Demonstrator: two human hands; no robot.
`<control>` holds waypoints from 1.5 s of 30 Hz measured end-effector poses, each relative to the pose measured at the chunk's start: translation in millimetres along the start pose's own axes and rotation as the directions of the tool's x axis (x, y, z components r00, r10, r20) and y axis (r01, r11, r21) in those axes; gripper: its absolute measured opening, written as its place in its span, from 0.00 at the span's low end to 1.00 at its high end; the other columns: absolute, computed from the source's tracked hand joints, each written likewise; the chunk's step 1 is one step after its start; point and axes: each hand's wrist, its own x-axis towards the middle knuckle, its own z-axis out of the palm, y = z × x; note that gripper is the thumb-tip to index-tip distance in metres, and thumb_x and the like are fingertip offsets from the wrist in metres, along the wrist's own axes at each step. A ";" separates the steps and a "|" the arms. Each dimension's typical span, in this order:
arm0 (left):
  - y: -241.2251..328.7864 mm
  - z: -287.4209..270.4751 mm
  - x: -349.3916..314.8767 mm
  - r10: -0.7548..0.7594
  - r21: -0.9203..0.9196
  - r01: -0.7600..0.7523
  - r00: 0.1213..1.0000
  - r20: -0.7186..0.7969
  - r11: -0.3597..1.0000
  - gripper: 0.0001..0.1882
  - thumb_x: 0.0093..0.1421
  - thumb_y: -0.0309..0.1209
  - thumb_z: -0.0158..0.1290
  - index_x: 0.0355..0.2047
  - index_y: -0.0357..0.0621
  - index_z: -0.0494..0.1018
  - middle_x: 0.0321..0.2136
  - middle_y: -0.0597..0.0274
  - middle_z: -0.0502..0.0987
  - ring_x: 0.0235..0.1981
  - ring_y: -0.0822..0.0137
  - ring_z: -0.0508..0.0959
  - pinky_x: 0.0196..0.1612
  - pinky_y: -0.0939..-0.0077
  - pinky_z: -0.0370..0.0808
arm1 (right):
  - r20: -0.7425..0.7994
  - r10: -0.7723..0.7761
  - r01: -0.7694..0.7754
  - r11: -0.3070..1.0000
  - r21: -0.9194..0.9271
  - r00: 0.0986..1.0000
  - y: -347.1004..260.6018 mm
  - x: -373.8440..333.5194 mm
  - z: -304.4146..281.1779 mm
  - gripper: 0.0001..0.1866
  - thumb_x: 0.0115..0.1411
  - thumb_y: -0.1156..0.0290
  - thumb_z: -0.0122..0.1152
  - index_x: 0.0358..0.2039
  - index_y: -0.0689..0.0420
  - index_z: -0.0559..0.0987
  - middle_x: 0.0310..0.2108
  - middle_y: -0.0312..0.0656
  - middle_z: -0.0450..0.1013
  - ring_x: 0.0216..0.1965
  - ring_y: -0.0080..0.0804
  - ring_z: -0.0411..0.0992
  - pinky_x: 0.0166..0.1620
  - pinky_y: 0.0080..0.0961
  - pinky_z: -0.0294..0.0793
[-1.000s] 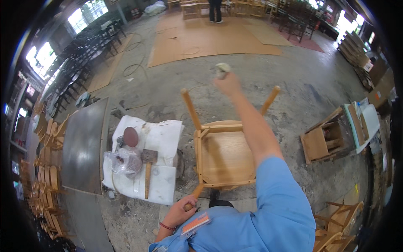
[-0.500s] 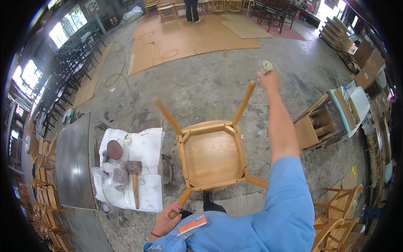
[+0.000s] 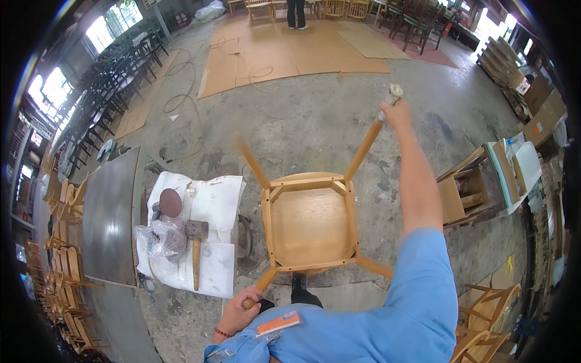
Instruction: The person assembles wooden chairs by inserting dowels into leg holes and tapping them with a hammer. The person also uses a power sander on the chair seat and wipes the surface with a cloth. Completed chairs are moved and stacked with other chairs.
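since a second ago the right hand (image 3: 397, 114) has swung over from beyond the upturned wooden chair (image 3: 311, 221), between its two far legs, to the tip of the far-right leg (image 3: 364, 148). watching this remotely, i've got that hand wrapped around an off-white roll (image 3: 394, 92), seemingly up against the leg tip, though it's so small from here that i can't swear to the contact. left hand (image 3: 239, 308) hasn't let go: fingers curled round the near-left leg (image 3: 266, 279) close to its end, right by the blue shirt (image 3: 375, 314). chair's directly in front of the wearer, seat underside facing my camera, legs sticking up and out, and the far-left leg (image 3: 256, 166) is blurry at its tip. just left of it i can see a white sheet (image 3: 212, 272) with a wooden-handled mallet (image 3: 196, 266), a clear plastic bag (image 3: 157, 239) and a round reddish-brown disc (image 3: 170, 202) on it. further left is a dark-topped table (image 3: 109, 230). over on my right there's an open wooden cabinet (image 3: 451, 202), and way past the chair some cardboard sheets (image 3: 290, 57) lie on the floor (image 3: 327, 109), with someone's dark-trousered legs (image 3: 296, 15) on them.
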 end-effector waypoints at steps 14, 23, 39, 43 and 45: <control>3.8 -49.1 5.7 -0.020 -0.344 0.092 0.978 0.207 0.935 0.16 0.67 0.39 0.47 0.47 0.41 0.69 0.44 0.60 0.76 0.49 0.65 0.75 0.53 0.72 0.70 | 0.173 -0.610 0.598 0.792 0.122 0.773 -149.5 -123.8 30.9 0.14 0.49 0.69 0.65 0.39 0.54 0.78 0.36 0.48 0.75 0.36 0.50 0.75 0.40 0.42 0.74; 27.9 -123.4 17.9 -0.018 -0.850 0.208 0.974 0.227 0.484 0.26 0.70 0.51 0.39 0.52 0.40 0.64 0.36 0.56 0.77 0.35 0.66 0.80 0.38 0.73 0.78 | 0.630 -0.777 0.902 0.256 0.347 -0.022 -307.7 -410.5 72.1 0.11 0.52 0.72 0.57 0.37 0.55 0.72 0.39 0.45 0.67 0.34 0.43 0.75 0.31 0.39 0.77; -247.3 -332.5 -199.7 -0.422 -0.180 0.431 0.569 -0.706 0.884 0.22 0.59 0.36 0.57 0.50 0.40 0.69 0.39 0.46 0.78 0.39 0.52 0.79 0.44 0.63 0.74 | 0.857 -0.475 0.745 0.494 0.448 -0.199 -367.5 -565.0 196.3 0.20 0.56 0.71 0.56 0.51 0.56 0.76 0.22 0.53 0.75 0.27 0.51 0.75 0.33 0.44 0.74; -298.0 -385.8 -189.9 -0.319 -0.008 0.514 0.520 -0.792 0.858 0.20 0.58 0.34 0.56 0.49 0.39 0.69 0.41 0.43 0.77 0.44 0.45 0.77 0.48 0.58 0.72 | 0.865 -0.501 0.783 0.540 0.309 0.004 -346.3 -573.4 242.6 0.16 0.57 0.70 0.53 0.44 0.56 0.80 0.24 0.54 0.76 0.30 0.50 0.76 0.36 0.41 0.75; -307.6 -405.9 -178.3 -0.362 -0.001 0.556 0.539 -0.760 0.831 0.20 0.58 0.34 0.56 0.48 0.39 0.69 0.42 0.42 0.77 0.46 0.45 0.76 0.49 0.57 0.71 | 0.958 -0.266 0.598 0.787 0.152 0.107 -347.1 -578.2 253.2 0.15 0.57 0.69 0.51 0.42 0.57 0.81 0.26 0.54 0.77 0.33 0.48 0.77 0.39 0.40 0.75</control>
